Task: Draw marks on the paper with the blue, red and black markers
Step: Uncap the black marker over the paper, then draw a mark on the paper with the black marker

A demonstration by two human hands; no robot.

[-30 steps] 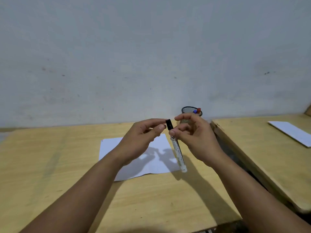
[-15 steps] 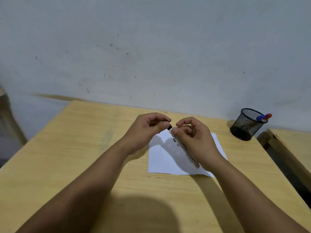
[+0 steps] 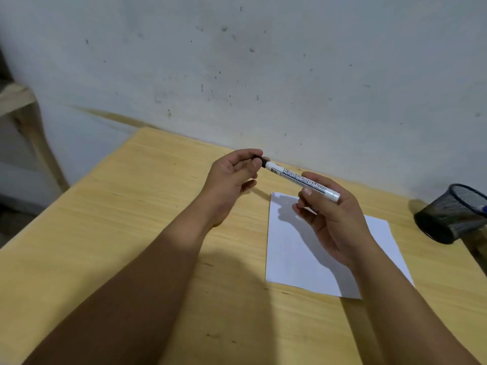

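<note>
Both hands have drawn apart since half a second ago: then they met over the sheet with the marker nearly hidden between them, and now the marker's white barrel lies in plain view, stretched between the two. The view has also swung, so the mesh cup sits at the far right edge.

Nearest are two bare forearms, reaching up from the bottom edge over one wooden table. On it lies one sheet of white paper, under the right forearm and hand. Two short marks, one reddish and one dark, show at the sheet's far left corner; the colours are too small to be sure of.

Above the paper, the right hand is closed on the black marker, thumb on top of the barrel near its rear end, fingers below. The barrel is tilted, its printed side up, rising to the left. The left hand pinches the marker's black cap between thumb and forefinger, with the other fingers loosely curled; whether the cap is seated or just off cannot be told.

Farther right, one black mesh pen cup stands on the table, cut by the frame edge. One blue marker tip shows at its rim. Behind everything runs one scuffed pale wall.
</note>
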